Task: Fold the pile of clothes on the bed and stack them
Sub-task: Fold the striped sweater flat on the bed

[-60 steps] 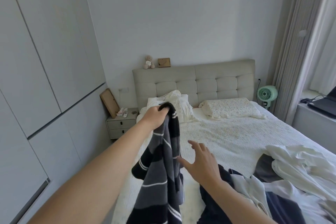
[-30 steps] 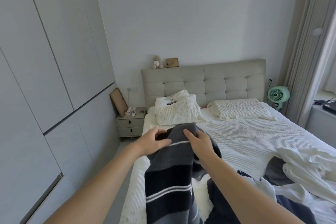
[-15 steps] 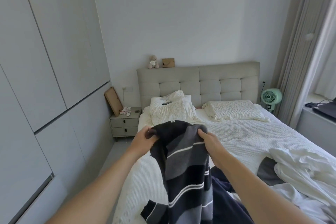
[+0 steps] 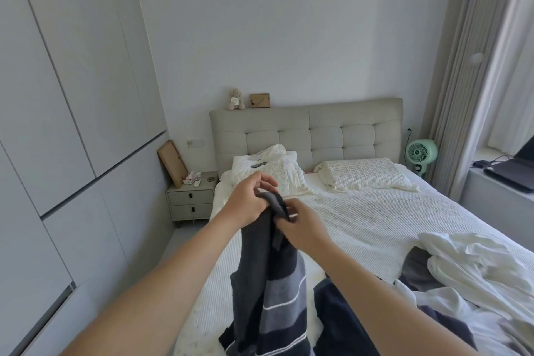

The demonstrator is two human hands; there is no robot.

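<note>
A dark grey and navy striped garment [image 4: 271, 295] hangs in the air over the left side of the bed [image 4: 361, 220]. My left hand [image 4: 248, 202] grips its top edge, and my right hand [image 4: 300, 228] pinches the same edge right beside it. The two hands nearly touch. The garment's lower end drops out of view at the bottom. A pile of clothes lies on the bed at the right: crumpled white pieces [image 4: 474, 263], a dark navy piece [image 4: 338, 315] and a grey piece [image 4: 413, 269].
Two pillows [image 4: 364, 173] lie against the padded headboard [image 4: 306, 130]. A bedside cabinet [image 4: 190, 199] stands left of the bed, beside tall wardrobe doors [image 4: 57, 124]. A green fan [image 4: 420, 153], curtains and a laptop [image 4: 511, 170] are at the right.
My hands have come together at the top of the striped garment, bunching its edge, where they held it spread apart half a second ago. The garment now hangs narrower.
</note>
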